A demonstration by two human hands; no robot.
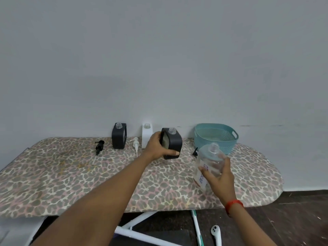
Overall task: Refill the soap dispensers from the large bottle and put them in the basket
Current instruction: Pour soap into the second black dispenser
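- The left hand (156,146) is wrapped round the side of a black dispenser (171,143), thumb along its lower edge; the dispenser tilts, its open neck up, and I cannot tell whether its base touches the cover
- The right hand (220,176) grips the large bottle (209,162) from below and behind; the bottle is clear, uncapped, leaning toward the black dispenser, with a handwritten label on its side (the writing is too blurred to read)
- The two hands are apart, each clamped on its own thing; a red band (234,205) circles the right wrist
- The basket (215,137), teal and slotted, stands at the back right of the ironing board (71,174), just behind the bottle
- A second black dispenser (119,135) and a white dispenser (146,135) stand upright against the wall, both without pumps
- A black pump (99,147) and a white pump (135,143) lie on the leopard-print cover near them; another dark pump (195,151) peeks out beside the bottle
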